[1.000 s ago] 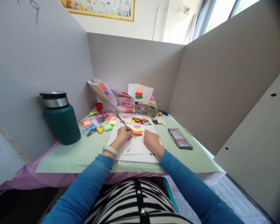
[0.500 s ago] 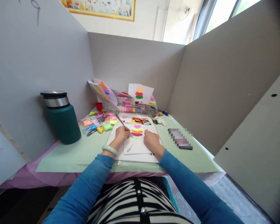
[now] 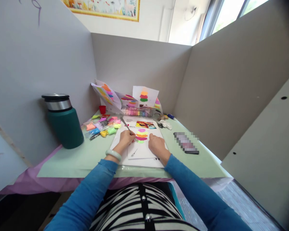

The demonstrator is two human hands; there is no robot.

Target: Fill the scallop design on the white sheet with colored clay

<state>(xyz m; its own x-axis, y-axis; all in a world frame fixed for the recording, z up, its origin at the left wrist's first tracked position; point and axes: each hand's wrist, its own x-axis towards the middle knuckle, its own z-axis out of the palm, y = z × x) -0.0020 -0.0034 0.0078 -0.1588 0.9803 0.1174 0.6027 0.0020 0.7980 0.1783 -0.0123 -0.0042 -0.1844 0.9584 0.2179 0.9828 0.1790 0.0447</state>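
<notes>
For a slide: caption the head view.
Left hand holds a slim tool beside stacked color patches; right hand on the paper.

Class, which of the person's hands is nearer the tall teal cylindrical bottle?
Left. The left hand, gripping a slim grey tool, is right of the bottle; the right hand is farther right, beyond the multicoloured layered shape.

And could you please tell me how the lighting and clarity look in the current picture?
In the head view, the window glares nearly white; in the same head view, a soft shadow darkens the left partition beside the teal flask, pixelation hides most of the smartphone, and the fork-like tool in the left hand is too small for its tip to show clearly.
</notes>
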